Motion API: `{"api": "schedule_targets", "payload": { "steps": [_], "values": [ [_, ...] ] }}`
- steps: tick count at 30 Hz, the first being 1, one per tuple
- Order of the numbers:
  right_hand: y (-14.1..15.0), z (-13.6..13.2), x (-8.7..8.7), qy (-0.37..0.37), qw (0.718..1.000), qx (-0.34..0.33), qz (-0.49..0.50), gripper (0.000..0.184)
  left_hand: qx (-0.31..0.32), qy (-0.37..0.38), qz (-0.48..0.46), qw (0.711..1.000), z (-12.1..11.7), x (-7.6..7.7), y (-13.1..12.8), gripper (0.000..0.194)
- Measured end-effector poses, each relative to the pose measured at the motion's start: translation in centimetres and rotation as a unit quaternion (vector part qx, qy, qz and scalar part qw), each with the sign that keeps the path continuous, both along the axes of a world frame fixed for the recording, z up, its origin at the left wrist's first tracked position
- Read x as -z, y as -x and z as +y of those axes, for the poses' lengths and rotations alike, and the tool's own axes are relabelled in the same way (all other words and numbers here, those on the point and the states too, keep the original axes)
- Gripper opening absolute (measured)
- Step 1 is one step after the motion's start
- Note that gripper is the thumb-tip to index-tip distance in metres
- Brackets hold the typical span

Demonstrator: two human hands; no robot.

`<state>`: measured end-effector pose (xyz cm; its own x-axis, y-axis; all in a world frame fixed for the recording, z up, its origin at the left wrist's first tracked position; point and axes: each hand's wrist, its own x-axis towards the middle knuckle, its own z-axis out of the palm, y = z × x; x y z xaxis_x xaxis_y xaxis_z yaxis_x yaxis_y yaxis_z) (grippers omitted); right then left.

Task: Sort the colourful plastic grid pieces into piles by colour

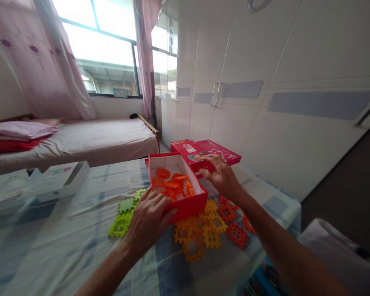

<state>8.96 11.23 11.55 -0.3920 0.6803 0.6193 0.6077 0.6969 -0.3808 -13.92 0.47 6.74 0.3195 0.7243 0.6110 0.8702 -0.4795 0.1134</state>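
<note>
An open red box (187,208) with a pale inside stands on the table, and orange interlocking plastic building tiles (172,185) lie in it. My left hand (151,209) grips the box at its near left corner, thumb along the front wall. Light green tiles (119,225) lie beside that hand, partly hidden by it. Over the near edge of a red box lid (217,151), my right hand (220,174) has its fingers stretched and thumb apart; whether it touches the lid I cannot tell. Yellow-orange tiles (212,236) and red tiles (237,234) lie in front of the box.
White boxes (61,179) sit at the table's left side. A checked cloth (89,238) covers the table. Behind it are a bed (111,133) and a window; white wardrobe doors (249,111) rise close behind on the right. Grey fabric (336,250) is at the lower right.
</note>
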Motion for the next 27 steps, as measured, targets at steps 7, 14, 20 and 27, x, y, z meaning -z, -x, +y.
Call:
{"api": "schedule_targets", "payload": {
  "steps": [7, 14, 20, 27],
  "values": [
    [-11.4, -5.4, 8.0, 0.262, 0.936, 0.013, -0.234, 0.102, -0.007, -0.007, 0.004, 1.000, 0.0, -0.2, 0.0, 0.018],
    [-11.8, -3.4, 9.2, 0.222, 0.955, -0.005, -0.198, 0.075, -0.002, -0.010, 0.024, 1.000, 0.2, 0.0, 0.3, 0.018],
    [-10.5, -1.3, 10.2, 0.174, 0.953, 0.099, -0.229, 0.079, -0.003, -0.030, 0.030, 0.999, 0.0, 0.1, 0.6, 0.020],
    [-8.5, 0.9, 11.5, 0.109, 0.959, 0.090, -0.246, 0.051, -0.020, -0.021, 0.070, 0.997, 0.1, 0.2, 0.8, 0.025]
  ]
}}
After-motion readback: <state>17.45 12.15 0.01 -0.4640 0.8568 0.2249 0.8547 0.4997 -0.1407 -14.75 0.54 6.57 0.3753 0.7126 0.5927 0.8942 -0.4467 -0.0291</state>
